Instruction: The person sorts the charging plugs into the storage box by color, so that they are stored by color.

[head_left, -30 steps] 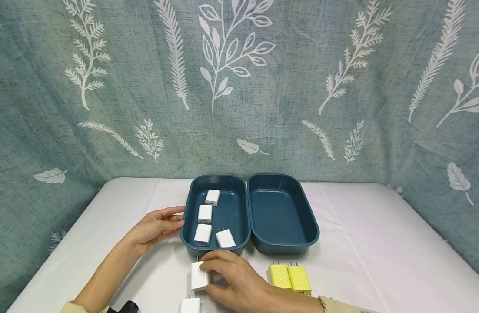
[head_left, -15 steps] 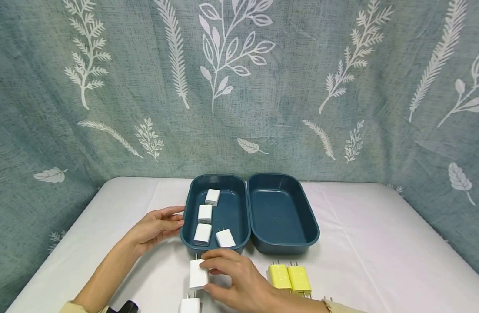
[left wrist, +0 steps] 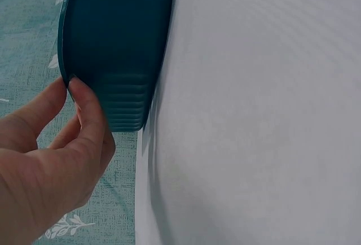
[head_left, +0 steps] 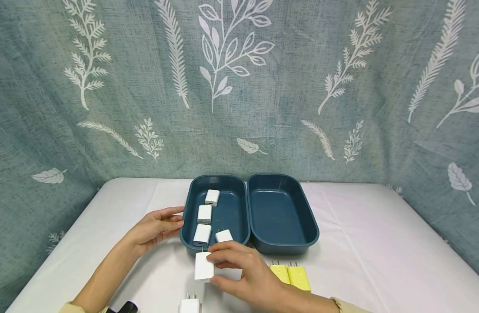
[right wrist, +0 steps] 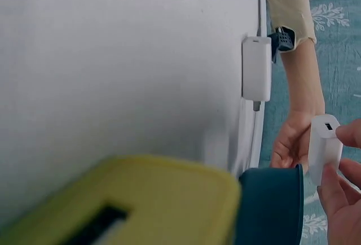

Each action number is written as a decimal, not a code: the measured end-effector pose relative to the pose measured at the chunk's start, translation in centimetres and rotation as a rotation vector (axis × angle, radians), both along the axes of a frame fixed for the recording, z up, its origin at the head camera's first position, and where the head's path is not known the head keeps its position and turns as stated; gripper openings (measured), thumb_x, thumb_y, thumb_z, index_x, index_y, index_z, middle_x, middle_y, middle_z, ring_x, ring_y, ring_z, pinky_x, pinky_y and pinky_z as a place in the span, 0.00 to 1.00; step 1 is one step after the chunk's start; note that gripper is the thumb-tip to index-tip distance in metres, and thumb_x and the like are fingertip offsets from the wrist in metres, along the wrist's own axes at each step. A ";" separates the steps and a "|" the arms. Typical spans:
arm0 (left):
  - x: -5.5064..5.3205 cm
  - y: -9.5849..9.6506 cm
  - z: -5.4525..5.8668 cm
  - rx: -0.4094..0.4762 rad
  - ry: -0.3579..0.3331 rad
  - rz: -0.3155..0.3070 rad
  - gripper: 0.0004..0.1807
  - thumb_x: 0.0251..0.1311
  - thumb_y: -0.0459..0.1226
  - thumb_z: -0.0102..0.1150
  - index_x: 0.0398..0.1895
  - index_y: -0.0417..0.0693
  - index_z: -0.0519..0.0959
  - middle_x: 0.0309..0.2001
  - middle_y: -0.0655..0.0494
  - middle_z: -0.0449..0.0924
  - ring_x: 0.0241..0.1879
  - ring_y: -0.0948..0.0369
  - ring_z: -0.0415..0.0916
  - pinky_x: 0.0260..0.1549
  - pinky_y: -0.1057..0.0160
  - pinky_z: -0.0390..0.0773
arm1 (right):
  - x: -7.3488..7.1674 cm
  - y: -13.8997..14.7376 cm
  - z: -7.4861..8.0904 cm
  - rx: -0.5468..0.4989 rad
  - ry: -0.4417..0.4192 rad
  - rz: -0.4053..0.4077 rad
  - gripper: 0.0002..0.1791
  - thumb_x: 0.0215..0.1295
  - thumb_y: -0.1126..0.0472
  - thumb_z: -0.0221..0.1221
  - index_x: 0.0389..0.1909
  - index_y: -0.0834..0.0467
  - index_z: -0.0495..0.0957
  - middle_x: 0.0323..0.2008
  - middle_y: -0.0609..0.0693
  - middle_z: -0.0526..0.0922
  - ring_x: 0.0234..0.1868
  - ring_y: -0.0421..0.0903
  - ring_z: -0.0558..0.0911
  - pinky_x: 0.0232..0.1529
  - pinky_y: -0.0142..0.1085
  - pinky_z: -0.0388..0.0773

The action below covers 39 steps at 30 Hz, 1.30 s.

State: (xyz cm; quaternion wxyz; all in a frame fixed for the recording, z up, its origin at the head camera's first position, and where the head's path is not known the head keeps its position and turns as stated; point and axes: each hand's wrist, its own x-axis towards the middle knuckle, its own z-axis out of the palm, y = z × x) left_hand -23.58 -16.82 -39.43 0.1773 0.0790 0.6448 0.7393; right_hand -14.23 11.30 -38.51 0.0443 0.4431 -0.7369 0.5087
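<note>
My right hand (head_left: 250, 273) holds a white USB wall charger (head_left: 204, 266) between thumb and fingers, just in front of the left blue tray (head_left: 232, 208). The charger's prongs point toward the tray, and in the right wrist view its USB port shows beside the fingertips. Several white chargers lie inside that tray, among them one charger (head_left: 202, 234) near the front left. My left hand (head_left: 155, 228) is at the tray's left side; the left wrist view shows its thumb and finger pinching the rim (left wrist: 61, 42).
A second blue tray (head_left: 280, 213) adjoins the first on the right, with nothing in it. Yellow chargers (head_left: 299, 278) lie in front of it, partly behind my right forearm. Another white charger (head_left: 190, 305) lies at the front edge of view. A patterned curtain (head_left: 239, 87) hangs behind the table.
My right hand has lifted the white charger away from the one in front of it, moving it slightly right and toward the left tray. The left hand has stayed in place.
</note>
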 end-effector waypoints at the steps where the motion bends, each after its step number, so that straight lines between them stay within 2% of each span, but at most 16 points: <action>1: 0.0 0.0 0.0 0.000 0.000 0.000 0.33 0.65 0.26 0.58 0.71 0.26 0.59 0.45 0.47 0.79 0.43 0.59 0.81 0.49 0.63 0.80 | -0.1 0.1 0.1 -0.006 0.003 -0.005 0.18 0.61 0.71 0.67 0.52 0.61 0.80 0.55 0.54 0.78 0.53 0.46 0.80 0.49 0.37 0.82; 7: -0.1 -0.1 0.0 0.007 -0.008 0.001 0.33 0.65 0.25 0.57 0.71 0.26 0.59 0.43 0.49 0.79 0.42 0.60 0.81 0.49 0.62 0.80 | -0.7 0.4 0.7 -0.032 -0.003 -0.052 0.18 0.60 0.69 0.68 0.52 0.61 0.81 0.55 0.55 0.78 0.55 0.50 0.80 0.48 0.38 0.82; 11: -0.1 -0.1 -0.1 0.013 -0.013 0.003 0.33 0.64 0.25 0.57 0.71 0.26 0.59 0.42 0.50 0.78 0.41 0.61 0.80 0.48 0.63 0.81 | -1.6 0.8 1.2 -0.030 -0.053 -0.071 0.17 0.62 0.65 0.68 0.52 0.61 0.81 0.56 0.54 0.78 0.56 0.50 0.79 0.50 0.37 0.81; 19: -0.2 -0.1 0.0 0.028 -0.023 0.002 0.33 0.64 0.24 0.57 0.71 0.26 0.58 0.40 0.52 0.78 0.40 0.62 0.80 0.47 0.63 0.81 | -4.2 1.8 2.3 -0.038 -0.160 -0.131 0.17 0.61 0.67 0.68 0.51 0.61 0.82 0.55 0.52 0.78 0.55 0.49 0.81 0.52 0.42 0.80; 22: -0.2 -0.1 0.1 0.036 -0.018 -0.010 0.33 0.65 0.24 0.57 0.71 0.25 0.57 0.40 0.52 0.79 0.40 0.62 0.80 0.47 0.63 0.81 | -5.1 2.1 2.6 -0.035 -0.187 -0.160 0.17 0.60 0.68 0.68 0.52 0.61 0.82 0.56 0.52 0.78 0.54 0.49 0.81 0.52 0.41 0.80; 26: -0.2 -0.2 0.1 0.044 -0.011 -0.021 0.33 0.65 0.24 0.57 0.72 0.25 0.57 0.41 0.52 0.79 0.41 0.62 0.81 0.47 0.63 0.81 | -6.2 2.5 2.8 -0.022 -0.182 -0.188 0.18 0.60 0.69 0.68 0.52 0.63 0.82 0.56 0.54 0.78 0.54 0.51 0.81 0.52 0.36 0.80; 32: -0.3 -0.2 0.0 0.046 -0.019 -0.024 0.34 0.64 0.24 0.57 0.71 0.25 0.57 0.41 0.52 0.80 0.41 0.61 0.81 0.47 0.63 0.81 | -7.8 2.9 2.8 0.006 -0.177 -0.227 0.18 0.60 0.69 0.68 0.52 0.64 0.81 0.56 0.55 0.78 0.54 0.54 0.81 0.51 0.35 0.80; 39: -0.5 -0.1 0.1 0.044 -0.012 -0.027 0.34 0.64 0.24 0.57 0.71 0.24 0.57 0.41 0.53 0.79 0.41 0.62 0.81 0.48 0.63 0.81 | -9.3 3.2 2.6 0.033 -0.211 -0.267 0.18 0.61 0.69 0.67 0.52 0.66 0.81 0.55 0.57 0.78 0.53 0.53 0.81 0.51 0.33 0.80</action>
